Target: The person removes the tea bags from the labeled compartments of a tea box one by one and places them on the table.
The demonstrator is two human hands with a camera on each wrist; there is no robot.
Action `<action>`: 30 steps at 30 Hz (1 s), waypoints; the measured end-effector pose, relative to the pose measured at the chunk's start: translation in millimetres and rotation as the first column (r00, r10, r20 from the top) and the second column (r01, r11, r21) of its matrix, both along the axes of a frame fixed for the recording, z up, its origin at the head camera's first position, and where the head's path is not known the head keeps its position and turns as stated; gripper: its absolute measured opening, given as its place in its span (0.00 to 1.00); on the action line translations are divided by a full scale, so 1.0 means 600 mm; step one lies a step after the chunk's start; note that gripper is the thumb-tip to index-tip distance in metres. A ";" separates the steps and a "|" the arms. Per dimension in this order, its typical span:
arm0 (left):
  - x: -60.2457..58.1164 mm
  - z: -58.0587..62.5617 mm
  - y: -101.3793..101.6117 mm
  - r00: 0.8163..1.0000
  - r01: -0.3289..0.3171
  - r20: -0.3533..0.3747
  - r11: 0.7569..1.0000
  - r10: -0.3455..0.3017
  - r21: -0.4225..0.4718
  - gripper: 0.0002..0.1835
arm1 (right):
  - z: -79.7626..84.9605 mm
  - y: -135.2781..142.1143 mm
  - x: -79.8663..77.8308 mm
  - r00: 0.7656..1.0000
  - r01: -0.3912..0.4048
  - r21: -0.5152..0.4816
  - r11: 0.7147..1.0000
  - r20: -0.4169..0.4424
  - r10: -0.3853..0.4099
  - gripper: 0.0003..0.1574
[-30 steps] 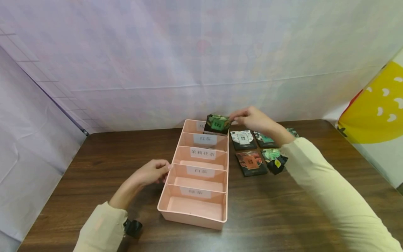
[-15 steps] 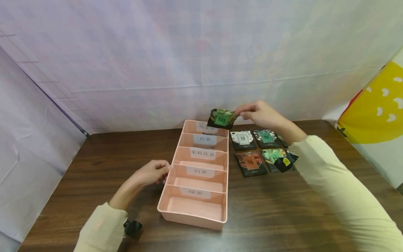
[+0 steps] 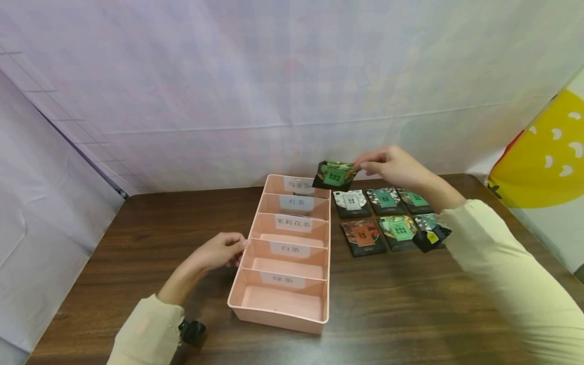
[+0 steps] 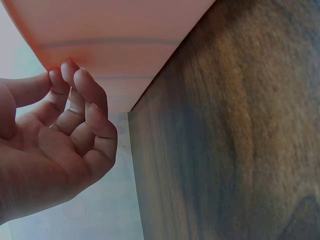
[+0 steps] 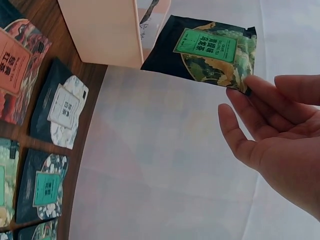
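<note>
My right hand (image 3: 397, 165) pinches a dark green tea bag packet (image 3: 335, 175) by its edge. It hangs over the far right corner of a pink divided box (image 3: 285, 320). In the right wrist view, the fingertips of the right hand (image 5: 285, 122) grip one end of the packet (image 5: 207, 50), whose green label faces the camera. At the box's left rim, the thumb and fingers of my left hand (image 3: 223, 249) pinch the wall. The left wrist view shows that hand (image 4: 65, 125) against the box's outer side (image 4: 115, 60), its other fingers curled. Labelled dividers split the box into several compartments.
Several tea bag packets lie in two rows right of the box, among them a white one (image 3: 353, 203), a red one (image 3: 363, 236) and a green one (image 3: 398, 232). A pale cloth (image 3: 292, 91) hangs behind the wooden table (image 3: 388, 314).
My right hand has drawn back to the right with the green packet, from over the farthest compartment to the box's right edge, uncovering more packets. The left hand has stayed at the rim.
</note>
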State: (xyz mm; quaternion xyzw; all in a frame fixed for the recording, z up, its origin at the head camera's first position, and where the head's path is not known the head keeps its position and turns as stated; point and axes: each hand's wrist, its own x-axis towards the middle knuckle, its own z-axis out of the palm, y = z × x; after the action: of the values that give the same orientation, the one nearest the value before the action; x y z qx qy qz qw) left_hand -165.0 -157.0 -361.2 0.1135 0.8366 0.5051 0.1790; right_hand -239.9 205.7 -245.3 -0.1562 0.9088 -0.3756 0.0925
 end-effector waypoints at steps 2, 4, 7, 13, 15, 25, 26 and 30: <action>0.000 0.000 0.000 1.000 0.001 -0.001 1.000 -0.001 0.001 0.12 | 0.000 0.005 0.002 1.000 -0.002 -0.006 1.000 -0.006 0.002 0.21; 0.000 0.000 -0.001 1.000 0.004 -0.001 1.000 -0.004 0.002 0.12 | 0.000 0.011 0.004 1.000 -0.003 -0.012 1.000 -0.008 0.003 0.21; 0.000 0.000 -0.002 1.000 0.004 0.004 1.000 -0.004 0.006 0.12 | -0.001 0.019 0.006 1.000 -0.007 -0.009 1.000 -0.016 0.007 0.20; 0.000 0.000 -0.002 1.000 0.004 0.003 1.000 -0.004 0.006 0.12 | -0.003 0.035 0.013 0.998 -0.026 0.020 0.999 -0.054 0.027 0.20; 0.000 0.000 -0.003 1.000 0.004 0.002 1.000 -0.004 0.004 0.12 | -0.003 0.041 0.015 0.999 -0.021 0.024 0.999 -0.049 0.022 0.19; 0.000 0.000 -0.002 1.000 -0.002 0.005 1.000 0.002 0.005 0.12 | -0.007 0.069 0.030 1.000 -0.006 0.000 1.000 0.028 0.006 0.20; 0.000 -0.001 -0.002 1.000 -0.003 0.006 1.000 0.003 0.006 0.12 | -0.007 0.071 0.031 0.999 -0.018 0.008 1.000 0.028 0.018 0.21; -0.001 -0.002 -0.002 1.000 -0.004 0.012 1.000 0.004 0.005 0.12 | -0.011 0.081 0.036 0.997 -0.080 0.072 0.994 -0.009 0.081 0.19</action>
State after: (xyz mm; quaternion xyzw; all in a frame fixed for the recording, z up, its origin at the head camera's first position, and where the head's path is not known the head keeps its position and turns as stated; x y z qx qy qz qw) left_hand -165.9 -158.4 -362.1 0.1091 0.8344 0.5084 0.1825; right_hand -218.4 254.1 -251.7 -0.1916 0.9152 -0.3378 0.1078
